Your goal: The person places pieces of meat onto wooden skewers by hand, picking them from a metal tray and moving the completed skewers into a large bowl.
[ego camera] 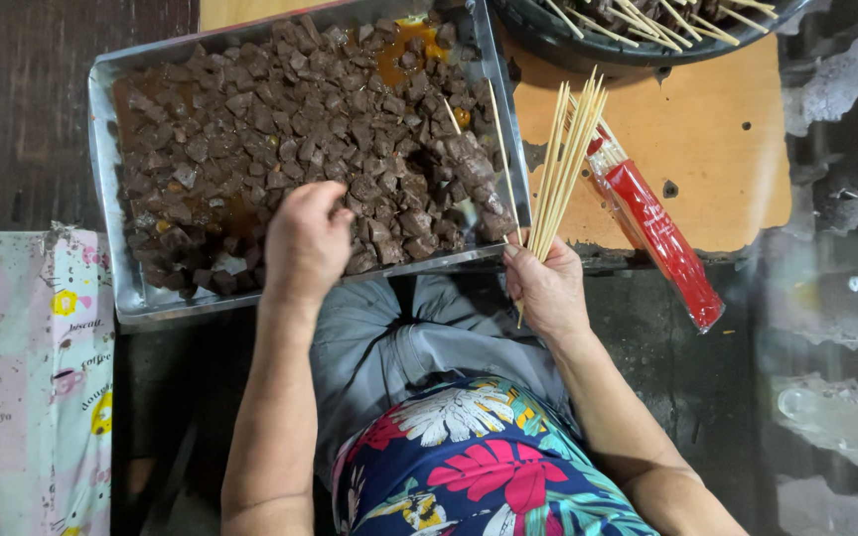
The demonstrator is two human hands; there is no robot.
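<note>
Surface: an orange-brown tabletop point(707, 149), worn and pitted, with dark floor below.
Tray: a metal tray point(111, 199) full of dark meat cubes point(280, 119) in sauce, jutting over the person's lap.
Left hand: the left hand point(305, 243) is curled down into the cubes, fingers hidden.
Right hand: the right hand point(546, 288) is closed around a bundle of bamboo skewers point(563, 164).
Nearby: a red skewer packet point(662, 238); a dark bowl point(588, 45); patterned cloth point(27, 377) at left.

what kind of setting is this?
Likely an informal food-prep spot, perhaps a street-food or home kitchen setup. A metal tray holds dark meat cubes in sauce, the right hand grips a bundle of bamboo skewers, and a bowl holds loaded skewers.
</note>
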